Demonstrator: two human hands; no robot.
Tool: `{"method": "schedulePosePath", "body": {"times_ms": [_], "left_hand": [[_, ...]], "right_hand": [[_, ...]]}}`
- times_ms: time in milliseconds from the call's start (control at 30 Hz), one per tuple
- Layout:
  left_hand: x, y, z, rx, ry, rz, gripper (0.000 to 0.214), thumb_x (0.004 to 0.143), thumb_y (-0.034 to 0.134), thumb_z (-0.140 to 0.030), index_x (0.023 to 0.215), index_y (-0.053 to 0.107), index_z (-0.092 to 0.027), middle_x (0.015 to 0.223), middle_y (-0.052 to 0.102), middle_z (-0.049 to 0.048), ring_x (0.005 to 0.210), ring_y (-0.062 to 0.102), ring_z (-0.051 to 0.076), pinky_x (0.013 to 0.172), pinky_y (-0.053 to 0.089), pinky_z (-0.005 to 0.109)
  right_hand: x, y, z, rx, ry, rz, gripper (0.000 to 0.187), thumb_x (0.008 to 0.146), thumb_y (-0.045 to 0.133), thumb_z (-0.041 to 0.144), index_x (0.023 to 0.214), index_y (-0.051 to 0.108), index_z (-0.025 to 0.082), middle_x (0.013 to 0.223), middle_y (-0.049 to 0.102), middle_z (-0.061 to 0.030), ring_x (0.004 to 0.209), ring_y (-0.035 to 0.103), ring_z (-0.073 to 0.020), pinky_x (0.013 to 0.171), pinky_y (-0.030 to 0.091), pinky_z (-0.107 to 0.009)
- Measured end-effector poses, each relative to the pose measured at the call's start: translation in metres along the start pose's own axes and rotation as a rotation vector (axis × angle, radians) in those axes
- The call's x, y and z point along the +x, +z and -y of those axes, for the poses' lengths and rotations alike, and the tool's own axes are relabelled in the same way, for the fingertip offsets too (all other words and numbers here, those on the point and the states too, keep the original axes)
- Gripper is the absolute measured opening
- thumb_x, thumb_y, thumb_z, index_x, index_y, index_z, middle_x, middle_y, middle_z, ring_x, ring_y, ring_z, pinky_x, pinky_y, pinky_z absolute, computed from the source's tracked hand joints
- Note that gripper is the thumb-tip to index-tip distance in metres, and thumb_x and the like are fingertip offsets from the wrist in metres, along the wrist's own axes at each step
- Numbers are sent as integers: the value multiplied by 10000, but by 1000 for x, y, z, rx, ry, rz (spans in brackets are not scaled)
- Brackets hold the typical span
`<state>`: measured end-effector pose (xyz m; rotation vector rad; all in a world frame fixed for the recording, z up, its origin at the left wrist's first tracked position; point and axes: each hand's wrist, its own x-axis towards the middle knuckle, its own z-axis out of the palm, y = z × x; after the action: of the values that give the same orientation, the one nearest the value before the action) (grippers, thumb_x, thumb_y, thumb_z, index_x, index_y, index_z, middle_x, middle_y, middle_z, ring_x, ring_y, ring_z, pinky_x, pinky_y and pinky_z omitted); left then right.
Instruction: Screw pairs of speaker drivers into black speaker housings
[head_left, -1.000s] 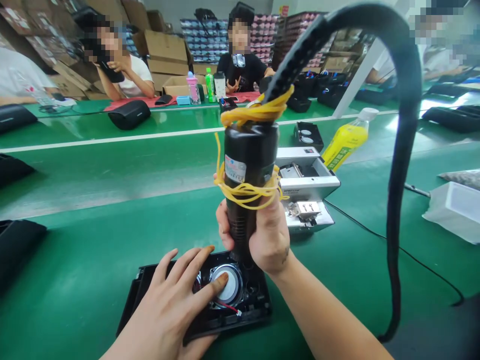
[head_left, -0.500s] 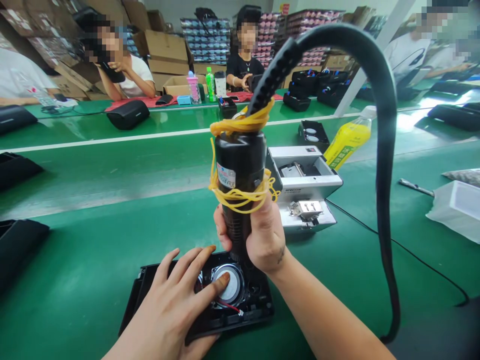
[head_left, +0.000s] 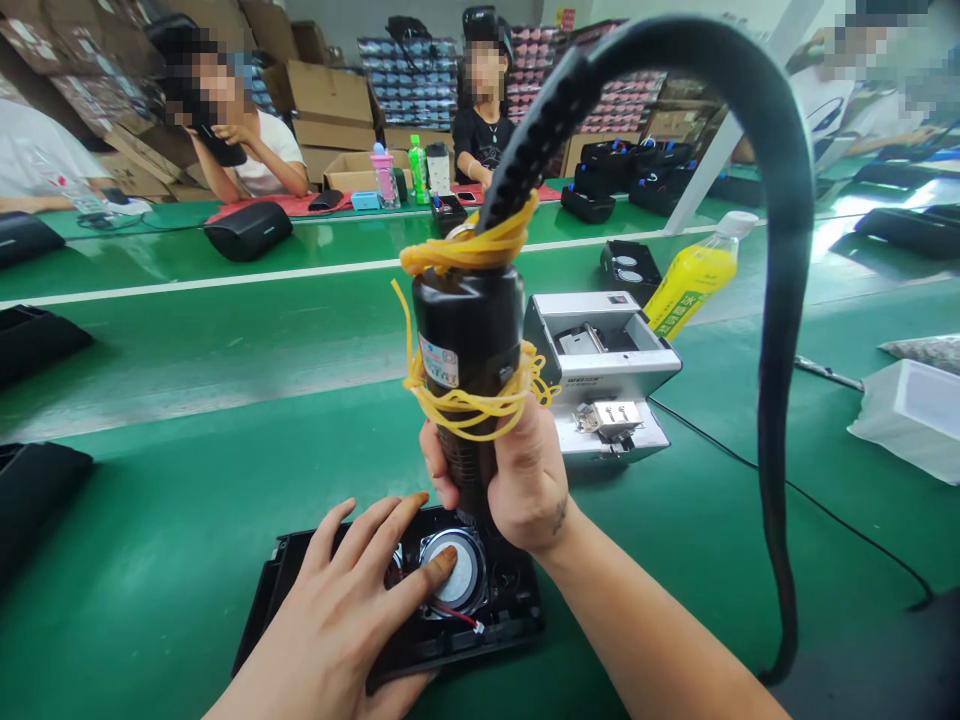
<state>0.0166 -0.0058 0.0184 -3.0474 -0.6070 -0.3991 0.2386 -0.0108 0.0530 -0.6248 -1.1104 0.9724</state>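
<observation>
My right hand is wrapped round an upright black electric screwdriver. Yellow rubber bands circle its body, and a thick black cable arches from its top to the right. Its lower end points down at the far edge of a black speaker housing; the tip is hard to make out. My left hand grips that housing, fingers spread across it and thumb at the near edge. One stained fingertip presses on the round speaker driver. A second driver is mostly hidden by the fingers. A red and black lead with a white plug lies beside the driver.
A silver screw feeder stands beyond my right hand, with a yellow drink bottle behind it. A white plastic bin is at right. Black housings lie at left. Co-workers sit across the green bench.
The screwdriver's top leans slightly further left and nearer, and its cable arch has shifted. My left hand and the housing stay nearly still. A co-worker opposite has lowered a hand.
</observation>
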Motion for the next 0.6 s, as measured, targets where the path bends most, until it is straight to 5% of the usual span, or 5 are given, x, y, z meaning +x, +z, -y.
{"method": "schedulePosePath", "body": {"times_ms": [600], "left_hand": [[0,-3,4,66,44,26,680,852,728,-318,1510,559,-338,1657,473,169,1493,493,374,1188,434,648]], "right_hand": [[4,-2,3,61,-5,-49,666,1036,428,790,783,607,201,716,592,-2,492,532,-96,460,416,-237]]}}
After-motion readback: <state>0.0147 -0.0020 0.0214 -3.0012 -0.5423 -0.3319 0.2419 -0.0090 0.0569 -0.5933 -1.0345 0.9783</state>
